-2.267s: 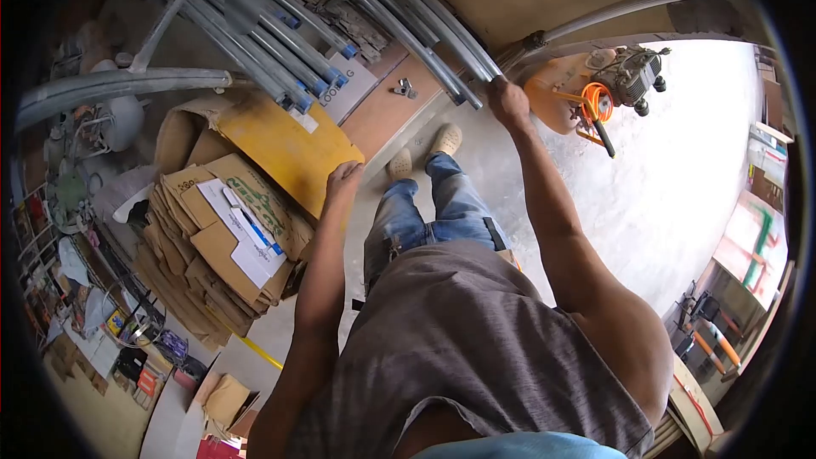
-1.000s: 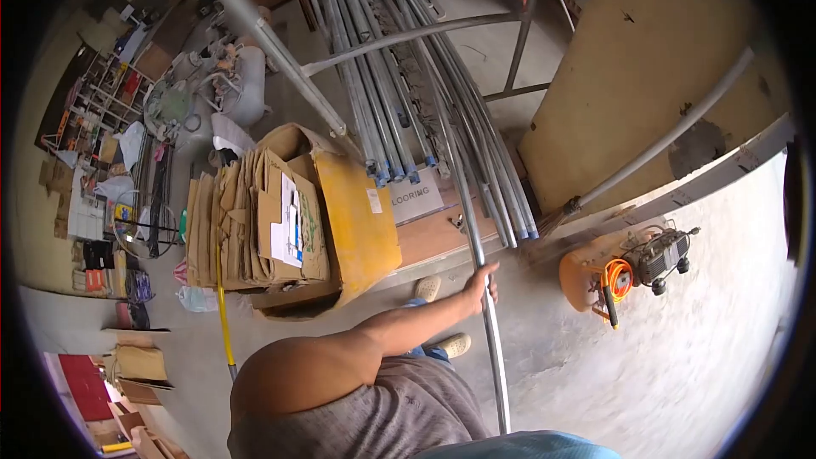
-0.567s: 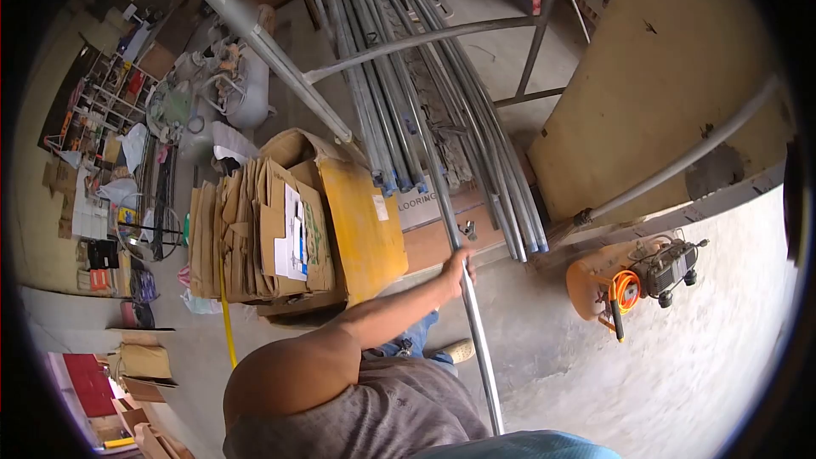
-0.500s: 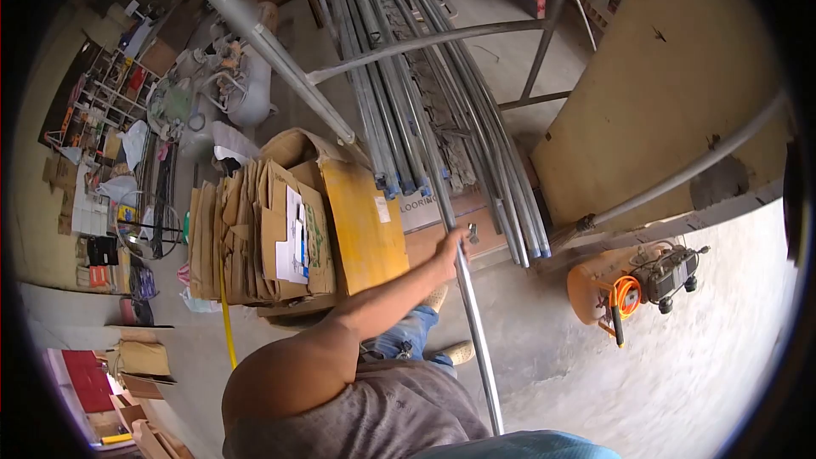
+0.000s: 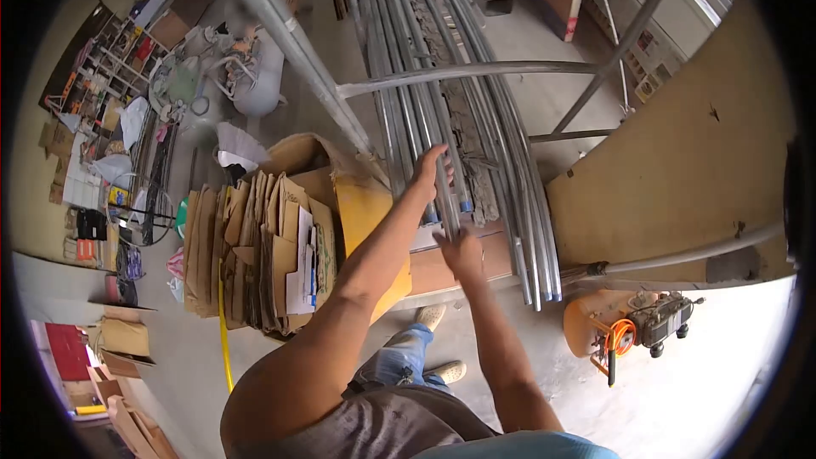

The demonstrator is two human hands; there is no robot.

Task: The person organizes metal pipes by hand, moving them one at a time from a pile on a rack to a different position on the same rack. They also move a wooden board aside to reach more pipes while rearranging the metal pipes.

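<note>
A long grey metal pipe (image 5: 447, 204) runs away from me over a stack of similar pipes. My left hand (image 5: 431, 173) is closed around it, with the fingertips showing on its right side. Nearer to me, my right hand (image 5: 461, 255) grips the same pipe at its near end, which the fingers partly hide. Beneath and beside it lie more metal pipes (image 5: 398, 123), several with blue near ends. Another group of pipes (image 5: 510, 174) lies to the right, its ends reaching closer to me.
Flattened cardboard boxes (image 5: 255, 246) stand left of the pipes, beside a yellow panel (image 5: 361, 212). A metal frame bar (image 5: 476, 71) crosses above the stack. On the right are a tan board (image 5: 671, 161) and an orange air compressor (image 5: 586, 323). A grey tank (image 5: 259, 76) stands back left.
The pipe has moved forward, away from me, and its near end now lies by the stack. My right hand has come into view on it. My left hand is farther forward.
</note>
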